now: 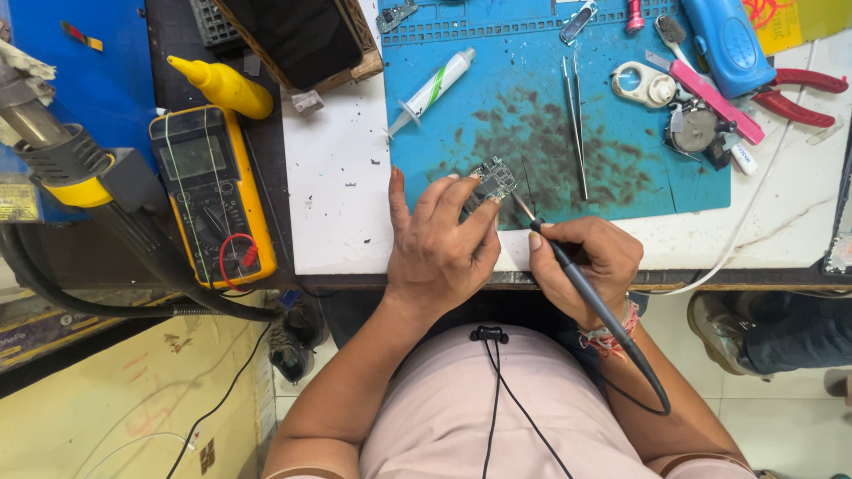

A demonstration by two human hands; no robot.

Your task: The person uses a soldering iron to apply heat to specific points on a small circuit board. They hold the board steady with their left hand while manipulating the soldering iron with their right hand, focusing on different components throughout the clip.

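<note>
Left hand (pixel 441 248) pins a small circuit board (pixel 491 183) against the near edge of the blue work mat (pixel 550 133) — fingers closed on it. Right hand (pixel 587 259) grips a soldering iron (pixel 568 266), tip just right of the board. Tweezers (pixel 577 124) lie farther off.

Left hand (pixel 441 244) pins the small circuit board (pixel 491 182) on the blue mat (pixel 550 133); right hand (pixel 586 262) grips a soldering iron (pixel 568 266), tip beside the board.
</note>
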